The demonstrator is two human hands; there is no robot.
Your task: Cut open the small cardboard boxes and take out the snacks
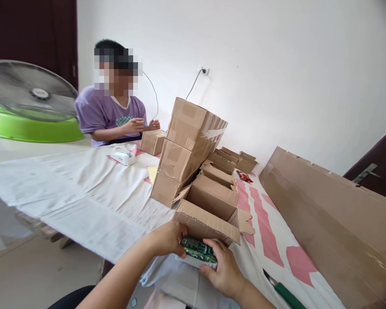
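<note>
Between my two hands is a green circuit board (197,249) with a pale white base or wrapping under it. My left hand (169,239) grips its left end, thumb towards me. At the other end my right hand (223,267) closes round the board, with the thumb on the near side. Just beyond the board stands an open cardboard box (209,219) with torn flaps raised. Its inside looks bare where I can see, though the near wall hides the bottom.
Closed cartons (176,159) are stacked at the left, and more opened boxes (223,161) line up behind. A green-handled knife (284,292) lies at right, near a long cardboard panel (324,206). Across the table sits a person (111,113). A fan (32,92) stands at far left.
</note>
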